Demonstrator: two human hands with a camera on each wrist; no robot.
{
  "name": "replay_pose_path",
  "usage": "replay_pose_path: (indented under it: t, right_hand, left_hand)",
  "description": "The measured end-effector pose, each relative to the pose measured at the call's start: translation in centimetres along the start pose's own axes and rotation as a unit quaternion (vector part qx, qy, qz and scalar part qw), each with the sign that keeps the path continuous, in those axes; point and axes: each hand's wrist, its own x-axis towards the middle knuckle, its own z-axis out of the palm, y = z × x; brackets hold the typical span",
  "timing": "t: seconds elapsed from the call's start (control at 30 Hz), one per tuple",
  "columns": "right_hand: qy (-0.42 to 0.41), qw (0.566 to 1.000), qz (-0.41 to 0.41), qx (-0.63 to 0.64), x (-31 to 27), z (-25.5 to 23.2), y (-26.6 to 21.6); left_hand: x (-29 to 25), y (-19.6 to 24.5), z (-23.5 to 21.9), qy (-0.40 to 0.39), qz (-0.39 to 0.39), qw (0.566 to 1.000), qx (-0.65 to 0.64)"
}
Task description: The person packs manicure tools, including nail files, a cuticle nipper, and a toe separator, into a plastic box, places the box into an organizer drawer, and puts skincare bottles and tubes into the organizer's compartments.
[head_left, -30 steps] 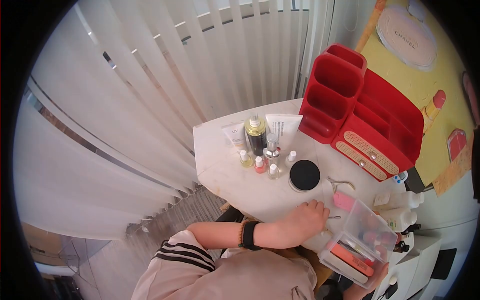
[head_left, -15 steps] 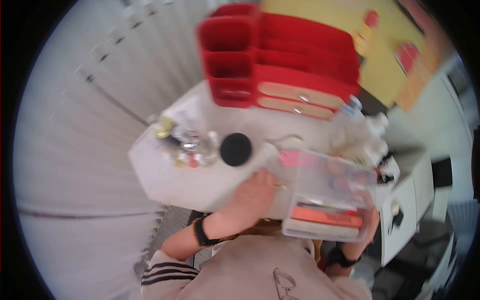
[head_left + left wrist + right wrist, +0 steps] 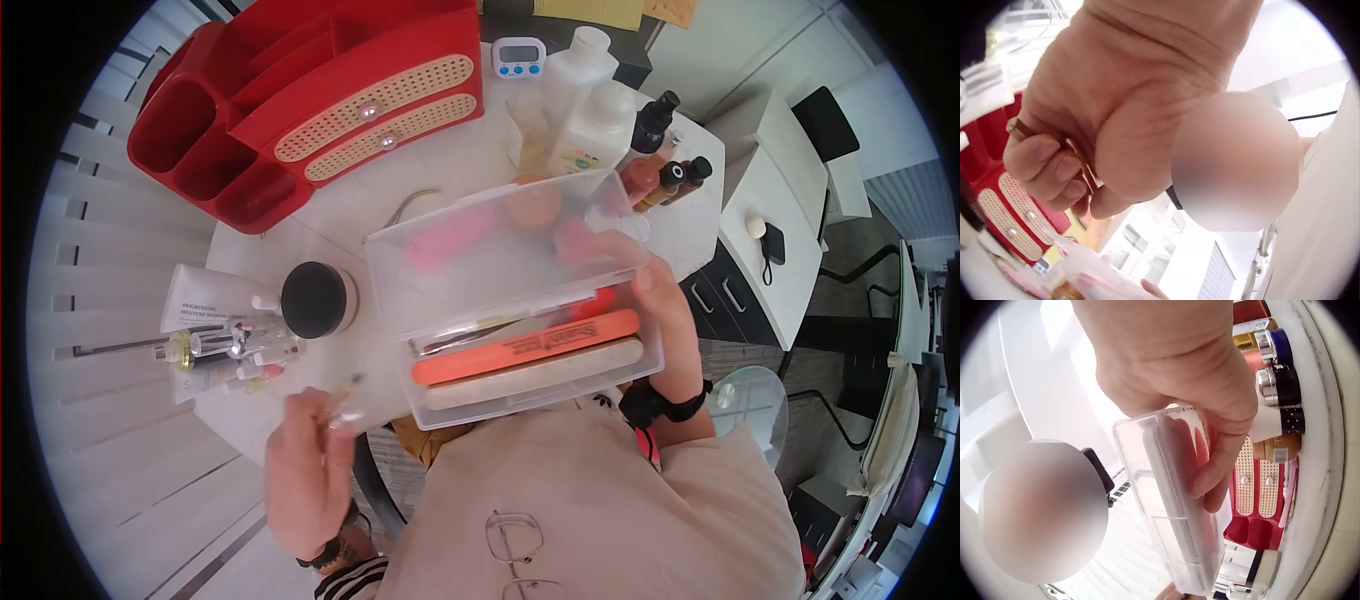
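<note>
The left hand (image 3: 310,480) pinches a thin tool (image 3: 1017,129), the fingers curled in round its gold-coloured shaft; the tool's far end is blurred in the head view, so its kind I cannot tell; this hand is over the near edge of the counter (image 3: 270,385), well apart from the right hand (image 3: 665,315).

The right hand grips the right end of a clear plastic box (image 3: 500,411), thumb near the rim and fingers curled behind the open lid (image 3: 480,280), through which they show faintly; the box reaches from this hand towards the left hand; inside it, on the left hand's side of the right hand, lie 2 long bars, an orange bar (image 3: 525,347) and a pale bar (image 3: 535,375) nearer the body, with a slim metal implement (image 3: 465,340) beyond them.

Straight beyond the left hand is a black-lidded jar (image 3: 313,300); beyond that hand and to its left lies a white tube (image 3: 215,297) beside small bottles (image 3: 265,355); farthest from it is a red organizer (image 3: 250,100) with 2 drawers.

Beyond the right hand stand 2 white bottles (image 3: 598,125), a dark bottle (image 3: 653,122) just beside them; a small timer (image 3: 518,60) is farther off, beyond and to the left of that hand.
</note>
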Motion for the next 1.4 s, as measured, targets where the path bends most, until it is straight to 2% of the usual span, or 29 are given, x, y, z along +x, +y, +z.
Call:
replay_pose_path:
  t: [0.03,0.07,0.1,0.17,0.2,0.27,0.4,0.47,0.6,0.8,0.87,1.03,1.1,1.17,1.3,1.37,1.4]
  right_hand:
    - [-0.033,0.999,0.005,0.015,0.1,0.1,0.3]
    - [-0.068,0.997,0.009,0.03,0.3,0.3,0.5]
    - [-0.071,0.997,0.01,0.028,0.3,0.7,0.6]
    - [-0.118,0.993,0.01,0.024,0.4,1.6,0.7]
    - [-0.132,0.991,0.001,0.031,0.4,1.8,1.1]
    - [-0.139,0.99,-0.002,0.022,0.5,2.3,1.5]
    - [-0.142,0.989,0.018,0.023,0.7,2.1,1.8]
    - [-0.14,0.99,0.014,0.018,0.7,2.1,1.8]
    - [-0.131,0.991,0.009,0.001,0.8,2.0,2.3]
    - [-0.132,0.99,0.021,0.037,1.0,1.9,2.4]
    - [-0.13,0.99,0.026,0.042,1.0,1.8,2.4]
    - [-0.135,0.988,0.036,0.063,1.0,2.0,2.4]
    - [-0.138,0.99,0.023,0.029,1.1,1.8,2.5]
    - [-0.144,0.989,0.018,0.017,1.2,1.6,2.6]
    - [-0.129,0.991,0.011,0.015,0.8,1.9,2.1]
    - [-0.129,0.992,-0.002,-0.004,0.8,1.8,1.8]
    - [-0.128,0.991,-0.016,-0.023,0.7,1.7,1.7]
  left_hand:
    - [0.0,0.8,-0.1,-0.014,0.048,0.999,0.022]
    - [0.6,1.9,-0.3,-0.074,0.064,0.995,0.03]
    - [1.3,2.6,0.4,-0.071,0.063,0.995,0.029]
    - [2.8,4.1,2.2,-0.096,0.18,0.978,0.049]
    - [3.3,4.6,3.0,-0.093,0.178,0.978,0.049]
    - [4.3,5.3,4.5,-0.112,0.229,0.961,0.11]
    - [5.0,5.5,6.1,-0.114,0.243,0.95,0.162]
    - [5.1,5.5,6.4,-0.073,0.251,0.955,0.142]
    - [5.4,5.8,6.2,-0.053,0.248,0.955,0.157]
    - [5.6,5.1,6.5,0.005,0.273,0.957,0.101]
    - [5.8,4.7,6.7,0.045,0.304,0.948,0.08]
    - [5.5,3.6,6.8,0.059,0.308,0.949,0.042]
    - [5.5,3.5,6.6,0.067,0.312,0.947,0.039]
    - [5.5,3.7,6.4,0.13,0.279,0.951,0.033]
    - [4.7,2.7,5.7,0.163,0.243,0.955,0.047]
    - [3.9,2.2,5.6,0.205,0.176,0.963,-0.016]
    - [3.7,0.8,5.5,0.191,0.19,0.963,0.013]
